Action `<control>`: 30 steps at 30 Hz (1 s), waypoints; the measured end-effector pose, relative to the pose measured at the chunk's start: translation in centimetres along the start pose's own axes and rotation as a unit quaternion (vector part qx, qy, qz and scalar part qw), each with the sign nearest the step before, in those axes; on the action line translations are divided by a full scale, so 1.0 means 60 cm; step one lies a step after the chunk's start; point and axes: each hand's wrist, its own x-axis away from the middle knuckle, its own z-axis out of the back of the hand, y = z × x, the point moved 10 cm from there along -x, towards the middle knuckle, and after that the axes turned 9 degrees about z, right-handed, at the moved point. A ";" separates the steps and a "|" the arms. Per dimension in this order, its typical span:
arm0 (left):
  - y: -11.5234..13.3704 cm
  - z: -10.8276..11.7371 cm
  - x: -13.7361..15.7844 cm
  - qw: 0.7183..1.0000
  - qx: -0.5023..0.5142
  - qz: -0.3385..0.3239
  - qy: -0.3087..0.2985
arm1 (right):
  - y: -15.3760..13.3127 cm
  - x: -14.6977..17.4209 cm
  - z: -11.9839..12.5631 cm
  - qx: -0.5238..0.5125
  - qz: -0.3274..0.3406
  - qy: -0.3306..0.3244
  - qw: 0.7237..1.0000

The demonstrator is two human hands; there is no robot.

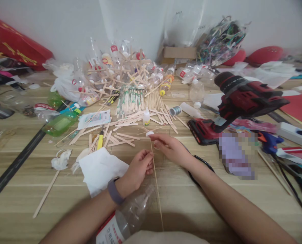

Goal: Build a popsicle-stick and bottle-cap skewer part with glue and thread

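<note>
My left hand [141, 166], closed in a pinch, grips a long thin bamboo skewer [157, 196] that runs from near my body up to a white bottle cap [149, 134]. Fingertips of my right hand [170, 147] are bent against that cap at the skewer's far end. Thin sticks [154, 129] cross just behind the cap. A small glue bottle [146, 118] stands upright beyond my hands. Under my left forearm lies a clear plastic bottle [133, 213] with a red and white label, partly hidden by the arm.
Wooden craft sticks [125, 139] and bundled skewers [154, 96] spread before a heap of plastic bottles. A red cordless drill [224, 112] stands at right, beside a blue glue gun [270, 142]. White paper [100, 167], a yellow-handled tool [100, 140] and a green bottle [61, 123] lie left.
</note>
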 end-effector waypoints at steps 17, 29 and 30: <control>0.005 0.011 0.006 0.998 -0.063 -0.002 0.023 | -0.035 0.049 -0.021 0.096 0.045 -0.034 0.994; 0.014 0.008 0.015 0.993 -0.114 -0.011 0.035 | -0.041 0.058 -0.023 0.116 0.061 -0.032 0.991; 0.015 0.007 0.016 0.992 -0.117 -0.014 0.035 | -0.041 0.058 -0.022 0.111 0.060 -0.030 0.991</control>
